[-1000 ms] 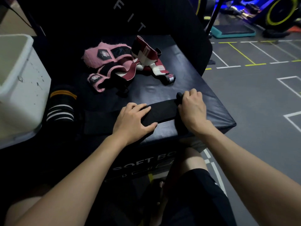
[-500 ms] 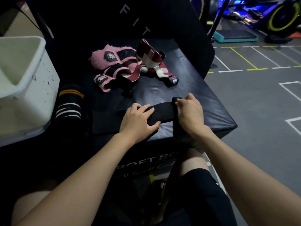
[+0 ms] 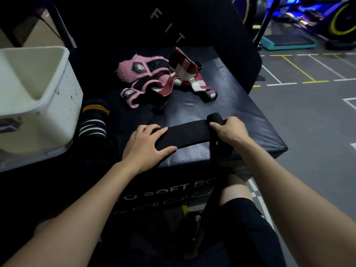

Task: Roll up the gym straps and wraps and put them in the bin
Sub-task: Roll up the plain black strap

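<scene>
Black wrap (image 3: 185, 134) laid out on soft box (image 3: 221, 105), both hands on it.
Left hand (image 3: 146, 145) presses it flat, fingers straight; right hand (image 3: 229, 130) grip curls round rolled end (partly hidden). Beyond: pink wraps (image 3: 138, 74), maroon wraps (image 3: 185, 68); white bin (image 3: 57, 89) far left.

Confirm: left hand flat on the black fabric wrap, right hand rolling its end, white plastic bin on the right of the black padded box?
Not quite: the head view shows the white plastic bin on the left of the black padded box. Left hand flat on the black fabric wrap, right hand rolling its end.
</scene>
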